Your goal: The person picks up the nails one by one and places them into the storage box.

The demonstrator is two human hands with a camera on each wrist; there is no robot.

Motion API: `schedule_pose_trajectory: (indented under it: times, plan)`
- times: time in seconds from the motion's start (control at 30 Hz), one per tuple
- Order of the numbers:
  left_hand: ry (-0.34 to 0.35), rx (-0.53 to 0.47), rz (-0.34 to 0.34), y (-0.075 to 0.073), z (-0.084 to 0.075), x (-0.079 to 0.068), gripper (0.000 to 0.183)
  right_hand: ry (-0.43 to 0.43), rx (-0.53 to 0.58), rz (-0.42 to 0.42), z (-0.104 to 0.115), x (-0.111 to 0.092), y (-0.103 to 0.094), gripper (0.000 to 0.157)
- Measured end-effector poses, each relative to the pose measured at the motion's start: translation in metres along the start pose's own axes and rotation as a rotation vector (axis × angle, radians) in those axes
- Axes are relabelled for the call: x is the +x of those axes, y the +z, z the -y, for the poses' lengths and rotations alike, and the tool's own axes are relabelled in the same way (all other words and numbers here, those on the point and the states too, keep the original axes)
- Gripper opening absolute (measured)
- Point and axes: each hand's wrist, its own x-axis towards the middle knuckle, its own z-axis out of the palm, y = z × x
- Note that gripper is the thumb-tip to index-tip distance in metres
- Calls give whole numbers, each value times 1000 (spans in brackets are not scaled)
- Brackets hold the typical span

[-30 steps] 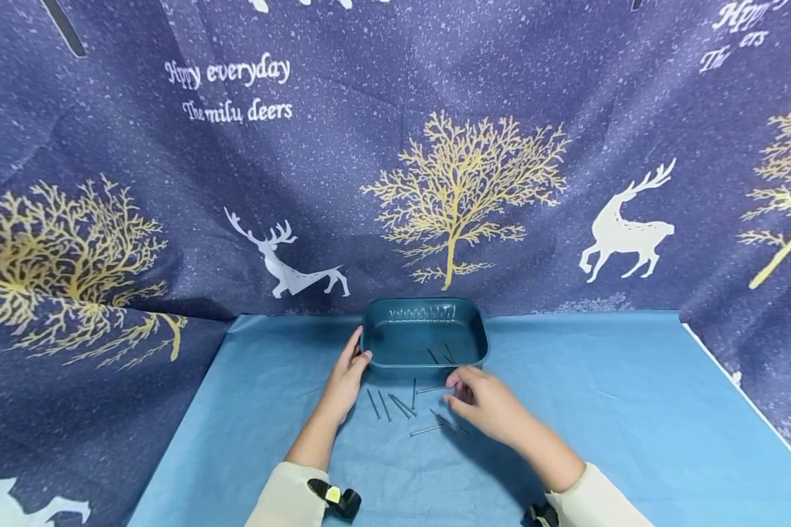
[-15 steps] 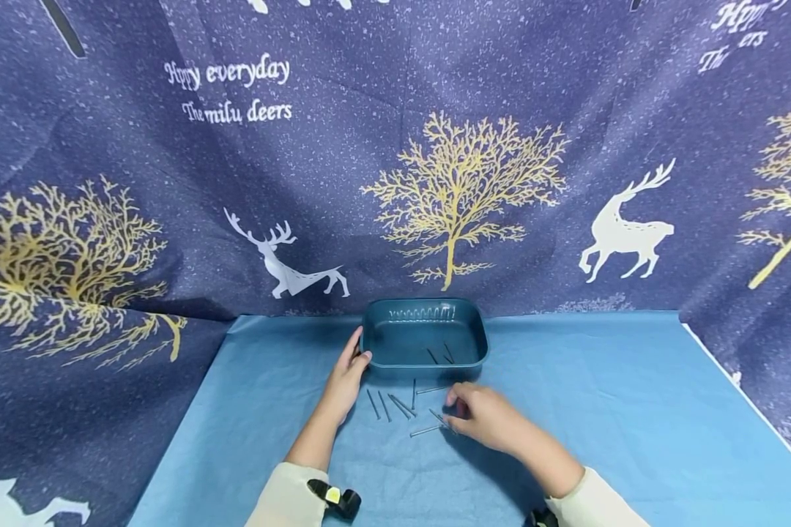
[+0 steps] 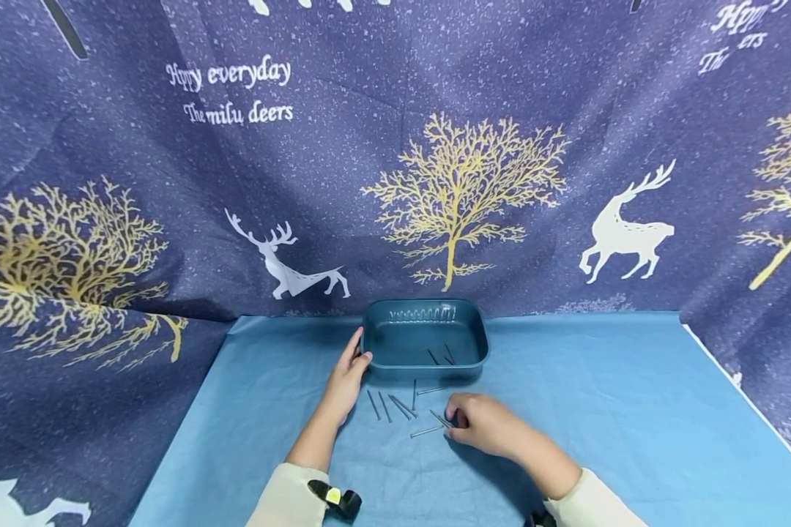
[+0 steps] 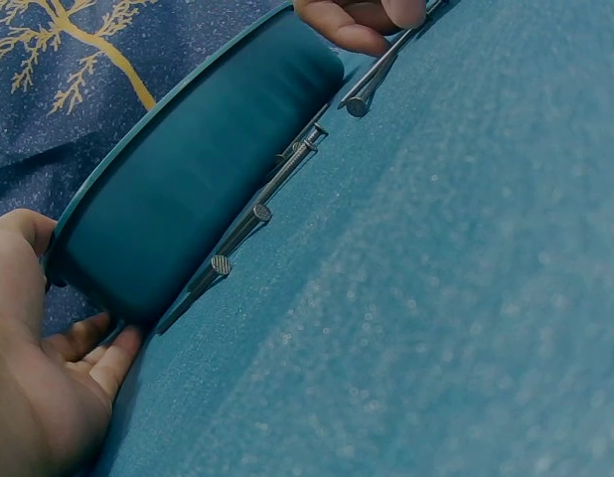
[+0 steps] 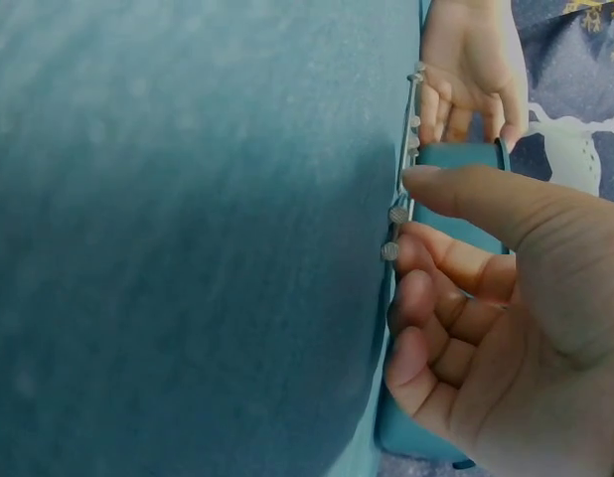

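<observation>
A dark teal rectangular tray (image 3: pixel 428 366) stands at the back of the table. My left hand (image 3: pixel 344 380) grips its left end; in the left wrist view the thumb is at the rim and the fingers (image 4: pixel 113 363) are at the base. Several nails lie loose before the tray, among them an upright-lying nail (image 3: pixel 414 395) and a sideways nail (image 3: pixel 426 432). My right hand (image 3: pixel 491 424) is low over the right-hand nails, thumb and index finger apart around a slanted nail (image 3: pixel 440 418). In the right wrist view, nail heads (image 5: pixel 397 215) show between thumb and fingers.
A few nails (image 3: pixel 449 354) lie inside the tray near its front right. Light blue cloth (image 3: pixel 600 410) covers the table. Behind the tray hangs a dark blue printed curtain (image 3: pixel 514 249). A black wrist camera (image 3: pixel 348 503) sits at the left cuff.
My right hand has come away from the tray's front right corner, toward me and down to the slanted nail. My left hand and the tray have stayed in place.
</observation>
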Motion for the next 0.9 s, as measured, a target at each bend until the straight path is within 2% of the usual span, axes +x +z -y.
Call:
schedule_pose_trajectory:
  times: [0.13,0.33,0.43,0.53,0.73,0.9]
  plan:
    - [-10,-3,3,0,-6,-3,61,6,5,12,0,0,1,15]
    - [-27,-11,26,-1,-32,-18,62,10,5,20,-1,0,2,14]
    - [-28,-5,27,-1,-38,-21,62,21,0,20,0,0,2,15]
    - [-26,-6,21,-1,-33,-17,62,31,-5,19,0,0,2,15]
    - [-13,-6,9,0,-8,-3,61,42,-19,21,0,1,2,15]
    - [-14,-3,0,0,-3,-2,60,44,-19,23,0,1,3,16]
